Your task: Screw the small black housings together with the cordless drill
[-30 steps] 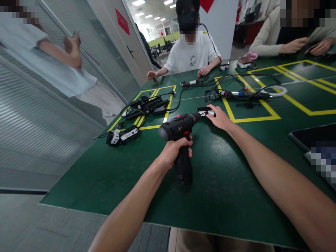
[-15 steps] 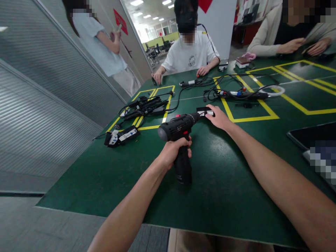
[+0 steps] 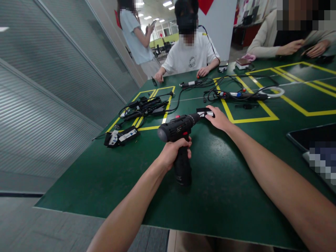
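My left hand [image 3: 174, 152] is wrapped round the grip of a black cordless drill [image 3: 178, 127], which points forward and to the right. The drill's tip reaches a small black and white block [image 3: 201, 112]; whether the bit touches it I cannot tell. My right hand [image 3: 216, 118] grips that block from its right side, fingers over its white face. To the left on the table lies a black pouch-like piece with white labels [image 3: 128, 135].
Black cables and tools [image 3: 147, 106] lie tangled within yellow tape at left. A corded pen-like tool [image 3: 243, 95] lies at right, beyond my right hand. A dark flat device [image 3: 315, 134] rests at the right edge. A person in white [image 3: 190, 52] sits opposite.
A standing person in the background has moved to the right. My hands, the drill and the block hold nearly the same place.
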Tool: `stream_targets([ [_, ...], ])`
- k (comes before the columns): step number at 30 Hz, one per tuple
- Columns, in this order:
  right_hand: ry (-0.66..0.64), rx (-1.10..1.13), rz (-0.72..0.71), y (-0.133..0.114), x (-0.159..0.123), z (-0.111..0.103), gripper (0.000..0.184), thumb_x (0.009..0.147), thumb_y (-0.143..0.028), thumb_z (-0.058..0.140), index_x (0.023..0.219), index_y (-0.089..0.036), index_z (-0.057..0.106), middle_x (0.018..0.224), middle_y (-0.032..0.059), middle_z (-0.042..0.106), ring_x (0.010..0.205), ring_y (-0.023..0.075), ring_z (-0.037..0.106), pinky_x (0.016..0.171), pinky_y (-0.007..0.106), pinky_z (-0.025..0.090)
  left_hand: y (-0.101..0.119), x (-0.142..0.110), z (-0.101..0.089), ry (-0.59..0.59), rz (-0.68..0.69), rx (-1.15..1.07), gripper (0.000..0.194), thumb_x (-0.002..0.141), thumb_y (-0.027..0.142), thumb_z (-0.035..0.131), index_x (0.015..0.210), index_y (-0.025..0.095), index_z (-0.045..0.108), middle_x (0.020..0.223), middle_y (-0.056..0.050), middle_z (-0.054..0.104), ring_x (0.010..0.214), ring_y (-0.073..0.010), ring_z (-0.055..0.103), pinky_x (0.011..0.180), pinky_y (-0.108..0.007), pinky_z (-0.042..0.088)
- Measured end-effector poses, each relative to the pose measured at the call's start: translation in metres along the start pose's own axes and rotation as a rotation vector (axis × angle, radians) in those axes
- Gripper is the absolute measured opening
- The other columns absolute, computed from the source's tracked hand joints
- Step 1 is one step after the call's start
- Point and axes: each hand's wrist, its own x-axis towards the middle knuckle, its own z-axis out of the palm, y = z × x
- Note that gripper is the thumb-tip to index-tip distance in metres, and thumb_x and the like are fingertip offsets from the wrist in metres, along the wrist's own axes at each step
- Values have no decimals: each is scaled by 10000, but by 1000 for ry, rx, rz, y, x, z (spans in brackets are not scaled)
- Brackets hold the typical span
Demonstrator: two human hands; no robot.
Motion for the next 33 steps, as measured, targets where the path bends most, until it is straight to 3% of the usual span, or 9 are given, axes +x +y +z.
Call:
stream_targets([
  [33,-2,11,1,1,0,-1,497,857,-354,557,1343,-252,521,1248,122,542,1086,303,591,995,477,440,-1,0,-1,-7,-2,-25,238,675,238,605,887,131,579,737,-12,573,478,-102,558,510,-250,438],
])
